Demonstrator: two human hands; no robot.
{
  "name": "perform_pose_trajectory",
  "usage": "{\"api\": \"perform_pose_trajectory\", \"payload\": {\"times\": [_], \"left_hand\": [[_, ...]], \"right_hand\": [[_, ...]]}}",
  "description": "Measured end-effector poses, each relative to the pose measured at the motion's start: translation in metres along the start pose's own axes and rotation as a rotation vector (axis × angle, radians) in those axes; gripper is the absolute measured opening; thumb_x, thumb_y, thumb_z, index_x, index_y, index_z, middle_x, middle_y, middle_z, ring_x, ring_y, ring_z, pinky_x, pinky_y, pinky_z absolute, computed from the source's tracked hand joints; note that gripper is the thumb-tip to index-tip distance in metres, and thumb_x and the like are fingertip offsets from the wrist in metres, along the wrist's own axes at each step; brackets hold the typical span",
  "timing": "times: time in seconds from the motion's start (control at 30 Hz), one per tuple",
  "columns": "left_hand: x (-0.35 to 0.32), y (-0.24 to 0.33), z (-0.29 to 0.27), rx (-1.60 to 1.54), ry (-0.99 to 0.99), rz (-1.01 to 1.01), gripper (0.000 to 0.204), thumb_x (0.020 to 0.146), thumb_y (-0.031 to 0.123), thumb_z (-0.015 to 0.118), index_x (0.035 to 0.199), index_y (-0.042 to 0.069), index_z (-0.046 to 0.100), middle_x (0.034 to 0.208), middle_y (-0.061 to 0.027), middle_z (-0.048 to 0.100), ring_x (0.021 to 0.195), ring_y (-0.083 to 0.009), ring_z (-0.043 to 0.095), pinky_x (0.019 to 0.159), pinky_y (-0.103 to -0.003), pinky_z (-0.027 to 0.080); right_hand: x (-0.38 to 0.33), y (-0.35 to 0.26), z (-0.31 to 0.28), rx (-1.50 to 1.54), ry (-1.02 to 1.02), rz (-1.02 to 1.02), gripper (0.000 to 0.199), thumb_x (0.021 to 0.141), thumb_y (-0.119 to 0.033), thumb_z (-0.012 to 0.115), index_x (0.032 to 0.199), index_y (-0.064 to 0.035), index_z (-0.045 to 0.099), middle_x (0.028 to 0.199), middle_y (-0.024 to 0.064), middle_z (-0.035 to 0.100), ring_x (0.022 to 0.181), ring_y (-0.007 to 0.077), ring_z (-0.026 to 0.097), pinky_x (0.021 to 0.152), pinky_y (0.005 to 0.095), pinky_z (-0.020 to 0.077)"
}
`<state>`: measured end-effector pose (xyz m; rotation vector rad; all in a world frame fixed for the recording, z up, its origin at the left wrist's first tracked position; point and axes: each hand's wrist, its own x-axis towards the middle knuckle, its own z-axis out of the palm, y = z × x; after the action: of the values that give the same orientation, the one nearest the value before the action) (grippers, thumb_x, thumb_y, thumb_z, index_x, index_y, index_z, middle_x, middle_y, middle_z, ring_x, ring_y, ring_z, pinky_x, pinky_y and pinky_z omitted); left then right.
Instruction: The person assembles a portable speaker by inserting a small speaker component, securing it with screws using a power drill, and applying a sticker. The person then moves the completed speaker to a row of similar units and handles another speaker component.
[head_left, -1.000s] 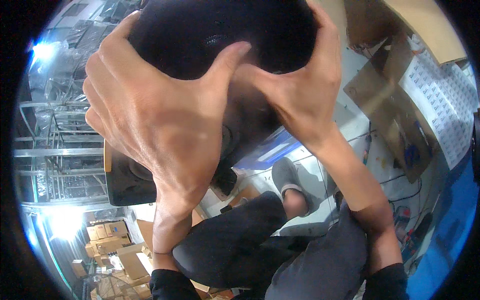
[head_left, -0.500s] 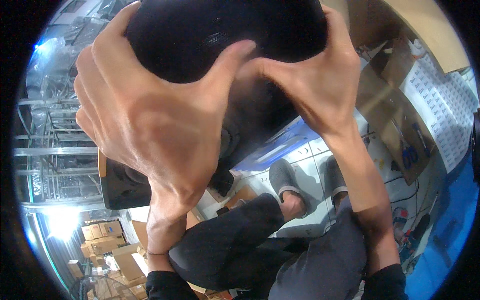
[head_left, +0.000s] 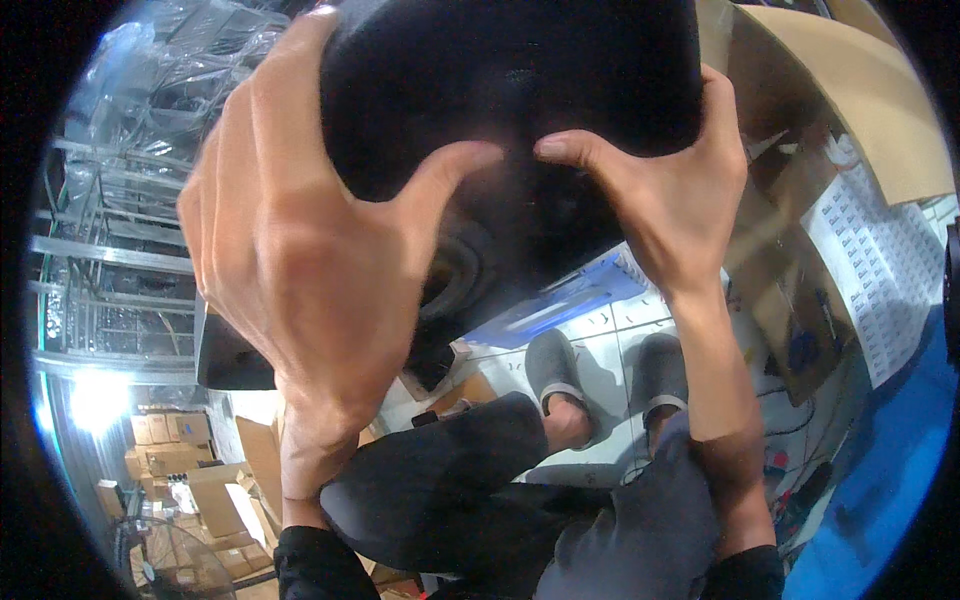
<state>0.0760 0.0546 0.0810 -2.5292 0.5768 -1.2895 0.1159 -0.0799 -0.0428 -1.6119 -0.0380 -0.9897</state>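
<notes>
Your left hand (head_left: 300, 260) sits at about 9 o'clock of the view, fingers spread and curled over the left flank of a large black rounded object (head_left: 510, 110) that fills the 12 o'clock sector. The thumb reaches right across its lower front face, tip pressed onto the black surface near centre. Your right hand (head_left: 665, 195) is at roughly 2 o'clock, grasping the same object from its right side: fingers wrap up along the right edge and the thumb points left along the underside. The two thumb tips lie close together, just apart, at the middle of the frame. Both hands are closed on the object; it is held up near the camera, above your legs. What the object is cannot be told; its surface is dark, blurred and partly out of frame. Below, at 6 o'clock, your knees in dark trousers (head_left: 450, 490) are bent, and two feet in grey slippers (head_left: 556, 372) rest on a pale tiled floor (head_left: 600, 330). A blue flat panel (head_left: 560, 305) lies just behind the slippers. Stacked cardboard boxes (head_left: 180, 465) sit at 8 o'clock; a brown cardboard sheet (head_left: 870, 110) leans at 1 o'clock.
</notes>
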Motion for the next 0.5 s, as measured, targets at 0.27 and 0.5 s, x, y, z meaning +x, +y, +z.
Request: {"api": "perform_pose_trajectory", "payload": {"times": [0.27,0.5], "left_hand": [[-0.004,-0.014,0.011,-0.109,0.094,-0.067,0.067,0.055,0.018,0.094,0.116,0.011,0.067,0.106,-0.0104,0.073,0.096,-0.0271,0.072,0.086,-0.035,0.056],[-0.008,-0.02,0.014,-0.141,0.09,-0.049,0.067,0.055,0.02,0.094,0.115,0.011,0.066,0.105,-0.0102,0.073,0.096,-0.0276,0.071,0.086,-0.036,0.056]], "right_hand": [[-0.002,-0.004,0.002,0.047,-0.018,0.014,0.072,0.058,-0.028,0.098,0.109,0.0049,0.059,0.096,0.0122,0.07,0.088,0.0211,0.067,0.082,0.0313,0.0545],[-0.004,-0.004,0.003,0.051,-0.01,-0.073,0.069,0.06,-0.025,0.097,0.11,0.0048,0.059,0.095,0.0112,0.069,0.089,0.0212,0.067,0.083,0.03,0.0528]]}}
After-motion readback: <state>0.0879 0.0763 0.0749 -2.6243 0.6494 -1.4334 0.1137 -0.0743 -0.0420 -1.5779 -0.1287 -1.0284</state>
